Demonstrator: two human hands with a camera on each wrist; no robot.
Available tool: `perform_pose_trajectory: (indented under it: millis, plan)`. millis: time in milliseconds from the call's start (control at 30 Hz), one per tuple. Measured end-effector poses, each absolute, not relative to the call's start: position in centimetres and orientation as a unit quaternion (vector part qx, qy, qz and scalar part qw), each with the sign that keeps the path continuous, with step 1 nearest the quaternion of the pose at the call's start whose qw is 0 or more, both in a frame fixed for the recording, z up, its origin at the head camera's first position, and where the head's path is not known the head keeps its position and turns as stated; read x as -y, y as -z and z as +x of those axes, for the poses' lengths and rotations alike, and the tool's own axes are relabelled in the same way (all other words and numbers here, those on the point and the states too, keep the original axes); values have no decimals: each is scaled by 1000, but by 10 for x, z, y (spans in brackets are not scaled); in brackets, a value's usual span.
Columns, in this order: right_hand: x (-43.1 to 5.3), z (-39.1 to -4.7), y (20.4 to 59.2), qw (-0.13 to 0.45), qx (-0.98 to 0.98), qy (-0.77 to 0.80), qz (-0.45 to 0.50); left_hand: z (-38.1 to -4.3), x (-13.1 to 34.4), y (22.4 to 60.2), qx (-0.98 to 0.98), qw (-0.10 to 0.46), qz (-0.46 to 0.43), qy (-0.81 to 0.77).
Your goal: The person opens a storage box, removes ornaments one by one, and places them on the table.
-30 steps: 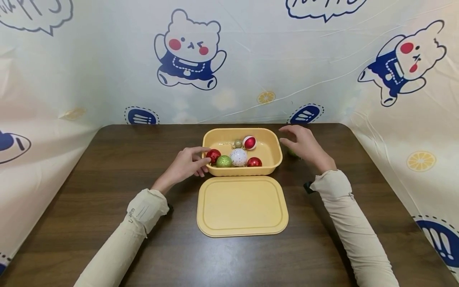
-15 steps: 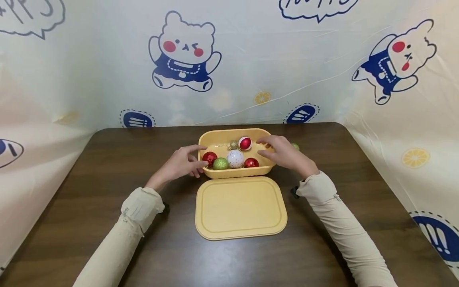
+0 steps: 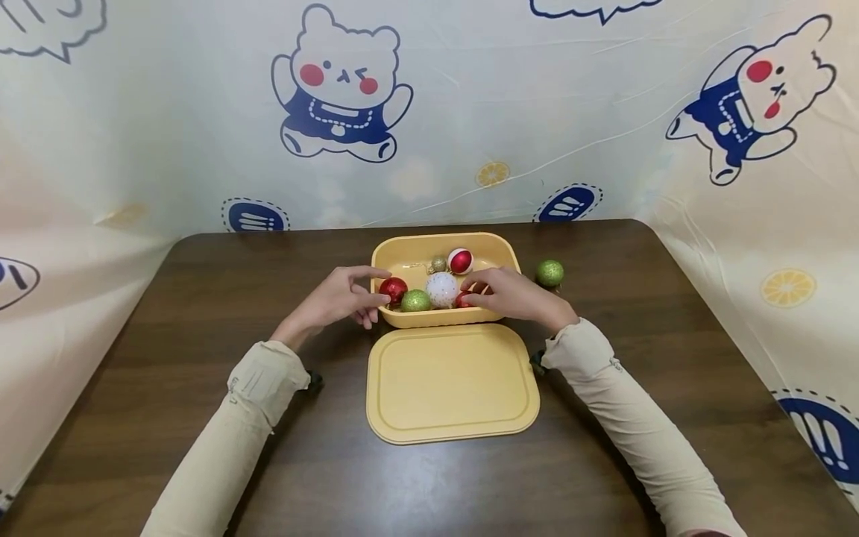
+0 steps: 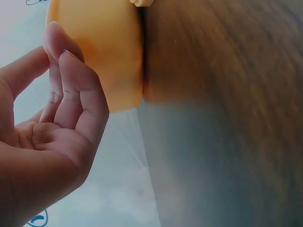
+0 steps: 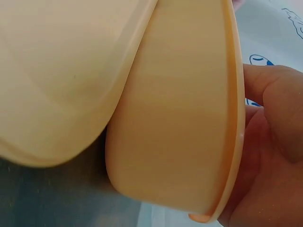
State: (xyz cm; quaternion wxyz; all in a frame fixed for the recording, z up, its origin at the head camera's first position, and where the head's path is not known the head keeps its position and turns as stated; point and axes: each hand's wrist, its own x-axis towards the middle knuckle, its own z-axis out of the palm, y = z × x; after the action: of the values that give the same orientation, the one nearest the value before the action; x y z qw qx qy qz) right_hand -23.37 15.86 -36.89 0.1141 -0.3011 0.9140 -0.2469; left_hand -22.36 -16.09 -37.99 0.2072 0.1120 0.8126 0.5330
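Right hand (image 3: 515, 295) now at front-right red ball (image 3: 461, 300), hold unclear; left hand (image 3: 338, 300) still grips box (image 3: 436, 319).

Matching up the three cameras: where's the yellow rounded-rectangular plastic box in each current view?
Head: yellow rounded-rectangular plastic box at centre, behind the flat yellow plastic lid.
Left wrist: box at upper left, partly hidden by the left hand.
Right wrist: box in the middle, between lid and right hand.
Shared landmark: white backdrop with blue cartoon prints, in all three.
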Motion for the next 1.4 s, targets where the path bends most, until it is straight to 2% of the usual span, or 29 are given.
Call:
perform_pose_trajectory:
  millis: [433,667,1400]
  plan:
    - [-159,-237,373,128,-897,295,-305,-227,169,387,-769,237,111,-583]
    - [-162,-237,372,116,-892,299,-318,-226,168,389,-765,240,122,-585]
    - [-176,-241,363,135,-861,378,-312,-226,171,389,-763,240,127,-586]
